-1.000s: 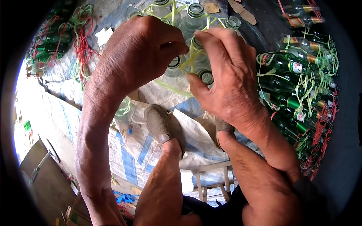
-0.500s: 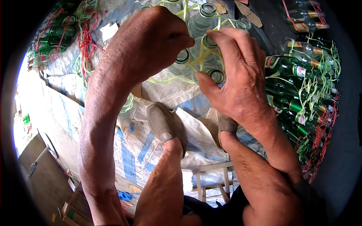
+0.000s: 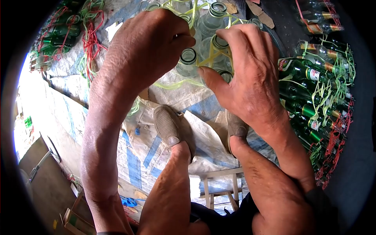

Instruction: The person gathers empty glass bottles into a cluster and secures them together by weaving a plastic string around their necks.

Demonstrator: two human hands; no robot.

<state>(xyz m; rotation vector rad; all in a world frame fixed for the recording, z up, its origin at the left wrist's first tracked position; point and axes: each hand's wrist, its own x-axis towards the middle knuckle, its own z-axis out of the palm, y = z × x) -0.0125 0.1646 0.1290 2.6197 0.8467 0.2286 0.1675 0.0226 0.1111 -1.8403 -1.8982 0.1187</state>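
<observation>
Clear glass bottles (image 3: 213,22) stand upright in a cluster at the top middle, with yellow-green plastic twine (image 3: 213,55) running round and between their necks. My left hand (image 3: 156,43) is closed above the left side of the cluster. A strand of the twine meets its fingertips, though the curled fingers hide most of the grip. On the right side, my right hand (image 3: 250,70) has its thumb and index finger spread apart, arched over the bottle mouths. Its thumb tip touches the twine, and the index fingertip lies beside another strand. The hands cover part of the bottles.
Green bottles (image 3: 295,88) tied with twine lie stacked along the right. More green bottles (image 3: 58,41) and red twine (image 3: 92,45) are at upper left. A blue-striped woven sheet (image 3: 135,164) covers the floor under my shoes (image 3: 168,123). A small stool (image 3: 221,184) stands between my legs.
My left hand has shifted slightly left and down, uncovering a bottle mouth. My right hand has moved slightly up, its thumb moving up and left. The bottles stay upright.
</observation>
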